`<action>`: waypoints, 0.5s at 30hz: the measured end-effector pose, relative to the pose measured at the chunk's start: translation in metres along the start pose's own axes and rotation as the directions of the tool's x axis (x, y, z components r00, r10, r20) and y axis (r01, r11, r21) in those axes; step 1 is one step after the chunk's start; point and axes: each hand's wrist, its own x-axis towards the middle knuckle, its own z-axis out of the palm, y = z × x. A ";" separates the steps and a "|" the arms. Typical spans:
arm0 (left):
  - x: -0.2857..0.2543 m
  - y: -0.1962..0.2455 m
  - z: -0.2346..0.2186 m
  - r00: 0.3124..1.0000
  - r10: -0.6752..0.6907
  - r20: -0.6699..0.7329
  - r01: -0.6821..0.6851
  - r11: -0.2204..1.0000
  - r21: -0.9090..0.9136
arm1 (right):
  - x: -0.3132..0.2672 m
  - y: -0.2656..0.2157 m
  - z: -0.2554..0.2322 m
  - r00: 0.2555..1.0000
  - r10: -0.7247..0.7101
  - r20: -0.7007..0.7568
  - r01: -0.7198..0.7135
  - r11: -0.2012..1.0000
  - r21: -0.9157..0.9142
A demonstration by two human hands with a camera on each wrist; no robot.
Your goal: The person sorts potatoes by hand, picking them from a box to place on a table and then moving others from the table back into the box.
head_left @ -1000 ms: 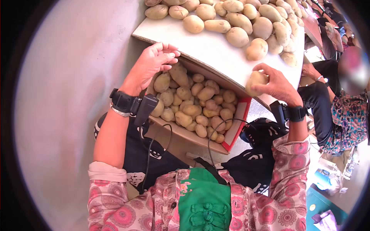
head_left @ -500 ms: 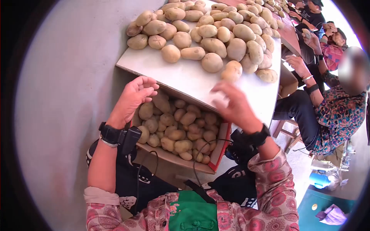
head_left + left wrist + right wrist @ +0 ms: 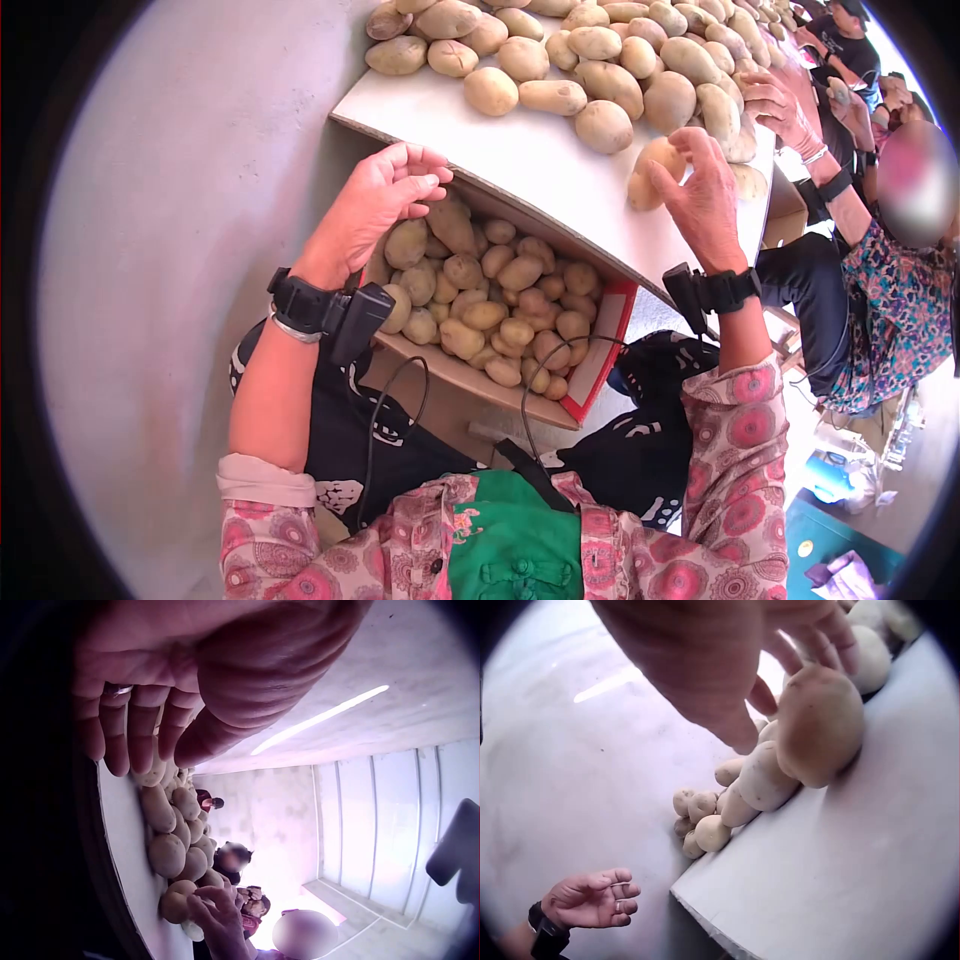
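Hovering near the worktop's edge on the left, the left hand (image 3: 385, 190) has its fingers loosely bent and slightly parted, with nothing held. A ring (image 3: 118, 689) shows on one finger, and a black strapped device (image 3: 320, 308) sits on that wrist, above a rolled, pink-patterned sleeve (image 3: 270, 525).

Next to the right is a cardboard box (image 3: 450, 372), partly under the worktop and in front of the person's knees. Potatoes (image 3: 485, 315) cover its inside, and its right end wall shows red. A thin black cable (image 3: 525, 395) loops across its front.

Beyond the box, the pale worktop (image 3: 480, 140) carries a heap of loose potatoes (image 3: 605, 90), most of them set back from the edge.

Farther right, the right hand (image 3: 705, 205) reaches over one potato (image 3: 821, 727) resting on the worktop at the heap's near side. Its thumb stands well apart from the other fingers, which extend over the potato; the thumb tip is clear of it, and whether any fingertip touches cannot be told.

At the far right, another person (image 3: 900, 320) in a flowered top stretches a braceleted hand (image 3: 780, 110) to the heap.
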 end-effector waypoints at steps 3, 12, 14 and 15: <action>0.001 -0.001 0.002 1.000 -0.001 -0.006 0.001 0.999 0.036 | 0.002 0.005 -0.008 0.993 0.104 0.048 -0.097 0.987 -0.130; 0.000 -0.004 -0.005 1.000 0.012 -0.005 -0.012 1.000 0.028 | -0.007 0.017 -0.032 0.924 0.141 0.356 -0.161 0.987 0.029; -0.002 -0.004 -0.006 1.000 0.009 -0.019 -0.009 0.999 0.038 | -0.010 0.016 -0.035 0.821 0.186 0.539 -0.273 0.958 0.085; -0.002 -0.004 -0.005 1.000 0.011 -0.019 -0.010 0.999 0.049 | -0.015 0.016 -0.031 0.819 0.186 0.543 -0.275 0.958 0.087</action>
